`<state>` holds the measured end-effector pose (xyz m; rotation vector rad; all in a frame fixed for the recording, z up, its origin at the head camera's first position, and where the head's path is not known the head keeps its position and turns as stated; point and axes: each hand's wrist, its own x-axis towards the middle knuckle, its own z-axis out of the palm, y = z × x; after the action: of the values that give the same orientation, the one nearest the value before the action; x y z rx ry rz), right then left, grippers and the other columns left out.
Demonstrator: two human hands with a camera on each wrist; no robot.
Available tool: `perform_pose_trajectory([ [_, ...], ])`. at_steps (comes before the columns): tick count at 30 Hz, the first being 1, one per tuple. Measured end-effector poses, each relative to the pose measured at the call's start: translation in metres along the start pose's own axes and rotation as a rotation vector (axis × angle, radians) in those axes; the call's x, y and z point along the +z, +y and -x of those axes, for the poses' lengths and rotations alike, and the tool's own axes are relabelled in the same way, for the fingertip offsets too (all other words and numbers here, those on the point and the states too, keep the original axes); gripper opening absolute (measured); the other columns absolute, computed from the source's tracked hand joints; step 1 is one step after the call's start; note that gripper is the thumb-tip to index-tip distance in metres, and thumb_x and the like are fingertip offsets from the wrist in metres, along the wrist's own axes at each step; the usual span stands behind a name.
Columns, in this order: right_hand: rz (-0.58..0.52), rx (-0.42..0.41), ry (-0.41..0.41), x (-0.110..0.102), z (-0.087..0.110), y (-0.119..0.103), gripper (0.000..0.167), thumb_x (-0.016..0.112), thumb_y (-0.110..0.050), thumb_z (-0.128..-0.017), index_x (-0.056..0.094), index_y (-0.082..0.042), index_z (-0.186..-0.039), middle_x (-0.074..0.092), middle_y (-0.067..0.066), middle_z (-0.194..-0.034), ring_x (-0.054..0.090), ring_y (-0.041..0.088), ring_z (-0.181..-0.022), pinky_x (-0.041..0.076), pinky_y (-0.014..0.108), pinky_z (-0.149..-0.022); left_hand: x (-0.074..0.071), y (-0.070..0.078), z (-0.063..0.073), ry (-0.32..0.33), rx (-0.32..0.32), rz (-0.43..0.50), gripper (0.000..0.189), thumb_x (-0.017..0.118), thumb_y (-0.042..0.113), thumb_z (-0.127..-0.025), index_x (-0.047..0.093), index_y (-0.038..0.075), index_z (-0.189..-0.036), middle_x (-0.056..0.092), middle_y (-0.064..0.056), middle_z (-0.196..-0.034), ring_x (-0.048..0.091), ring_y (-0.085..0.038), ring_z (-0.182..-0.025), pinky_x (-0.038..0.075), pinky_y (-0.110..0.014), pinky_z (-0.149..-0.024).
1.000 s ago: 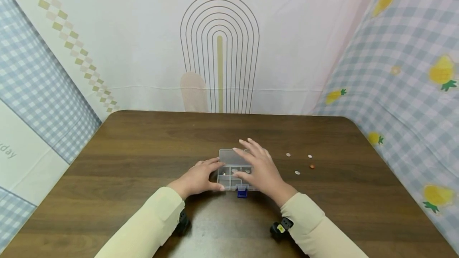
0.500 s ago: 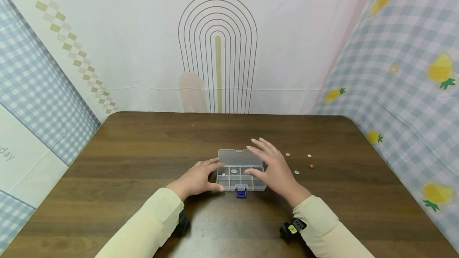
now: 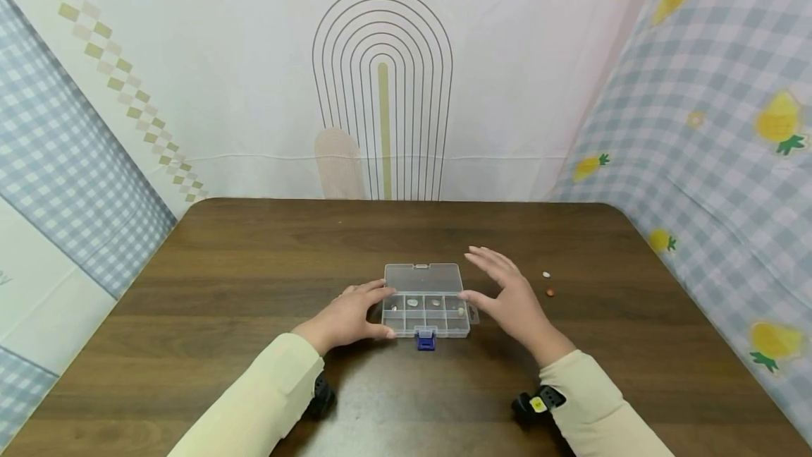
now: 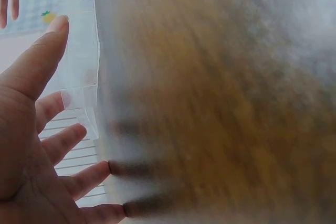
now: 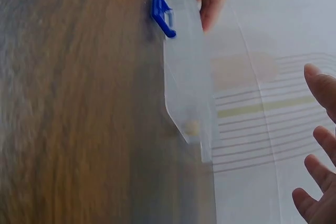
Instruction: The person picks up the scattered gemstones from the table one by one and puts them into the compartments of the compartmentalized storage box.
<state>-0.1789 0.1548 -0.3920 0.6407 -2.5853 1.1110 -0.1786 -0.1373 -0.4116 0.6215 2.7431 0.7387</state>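
One white cloth (image 3: 254,55) with arch lines hangs behind the work, and from my distance I find it in all three views. The checked cloth (image 3: 710,161) with pineapples covers the right side in the head view; the left wrist view gives me one patch of it. Before them is the brown table (image 3: 254,245).

In the middle of the table stands the clear plastic box (image 3: 449,333), between the two hands, with its lid folded to the far side. The head view lets me count eight compartments in two rows, while the wrist views show mainly the walls.

The left hand (image 3: 347,317) is at the left end of the box, its fingers spread wide; the left wrist view adds that the lower fingertips reach the table. The right hand (image 3: 515,303) is also wide. From above its thumb seems to meet the box corner, but the right wrist view shows a gap.

A blue latch (image 3: 426,341) hangs at the near side. Two pale pieces (image 3: 412,302) lie in the middle compartments of the far row. A yellowish piece (image 5: 191,128) shows through the end wall in the right wrist view; I cannot tell its row. The brown piece (image 3: 550,293) and the white piece (image 3: 546,274) on the table, right of the right hand, appear in the head view alone.
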Motion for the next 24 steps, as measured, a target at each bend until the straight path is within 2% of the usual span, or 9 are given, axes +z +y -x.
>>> perform_pose_trajectory([
  [4,-0.048,0.068,0.019,-0.008,0.003,0.007,0.064,0.08,-0.021,-0.08,0.055,-0.008,-0.137,0.047,0.007,-0.146,0.035,0.03,-0.138,0.033,0.054,-0.105,0.0,0.0,0.0,-0.003,-0.002,-0.004,0.075,0.077,0.042,-0.08,0.048,0.016,-0.144,0.036,-0.011,-0.153,0.035,-0.04,-0.136,0.034,-0.055,-0.105],
  [7,-0.077,0.123,0.021,-0.014,0.006,0.012,0.062,0.077,-0.026,-0.082,0.054,-0.009,-0.138,0.046,0.007,-0.147,0.037,0.031,-0.136,0.024,0.062,-0.107,0.0,0.0,0.0,-0.006,-0.004,-0.007,0.075,0.077,0.042,-0.08,0.048,0.016,-0.144,0.035,-0.01,-0.153,0.034,-0.039,-0.136,0.034,-0.055,-0.105],
  [11,-0.099,0.177,0.016,-0.023,0.008,0.019,0.062,0.075,-0.029,-0.085,0.053,-0.01,-0.139,0.044,0.009,-0.148,0.04,0.035,-0.133,0.023,0.065,-0.106,0.0,0.0,0.0,-0.007,-0.004,-0.008,0.075,0.077,0.043,-0.08,0.048,0.017,-0.144,0.035,-0.01,-0.153,0.034,-0.039,-0.136,0.034,-0.055,-0.105],
  [12,-0.099,0.187,0.017,-0.025,0.008,0.021,0.062,0.075,-0.029,-0.085,0.053,-0.01,-0.139,0.044,0.01,-0.148,0.04,0.035,-0.134,0.023,0.065,-0.106,0.0,0.0,0.0,-0.007,-0.004,-0.008,0.075,0.077,0.043,-0.081,0.048,0.017,-0.144,0.035,-0.01,-0.153,0.034,-0.039,-0.136,0.034,-0.055,-0.105],
  [14,-0.109,0.201,0.028,-0.028,0.008,0.026,0.061,0.075,-0.028,-0.085,0.053,-0.009,-0.139,0.045,0.01,-0.148,0.039,0.035,-0.135,0.032,0.058,-0.104,0.0,0.0,0.0,-0.005,-0.002,-0.009,0.075,0.076,0.043,-0.081,0.048,0.017,-0.144,0.035,-0.01,-0.153,0.034,-0.039,-0.136,0.033,-0.055,-0.105],
  [19,-0.113,0.236,0.058,-0.038,0.009,0.038,0.057,0.073,-0.028,-0.087,0.054,-0.008,-0.138,0.047,0.013,-0.146,0.039,0.034,-0.135,0.035,0.055,-0.102,0.001,-0.001,0.001,-0.001,0.003,-0.008,0.075,0.076,0.043,-0.081,0.048,0.016,-0.144,0.036,-0.011,-0.153,0.035,-0.039,-0.136,0.034,-0.055,-0.105],
  [24,-0.098,0.328,0.042,-0.051,0.012,0.047,0.059,0.068,-0.037,-0.09,0.051,-0.01,-0.141,0.045,0.013,-0.147,0.045,0.037,-0.126,0.041,0.047,-0.094,0.0,0.0,0.001,-0.002,0.002,-0.005,0.074,0.076,0.042,-0.081,0.048,0.016,-0.144,0.035,-0.011,-0.153,0.035,-0.04,-0.136,0.033,-0.056,-0.106],
])
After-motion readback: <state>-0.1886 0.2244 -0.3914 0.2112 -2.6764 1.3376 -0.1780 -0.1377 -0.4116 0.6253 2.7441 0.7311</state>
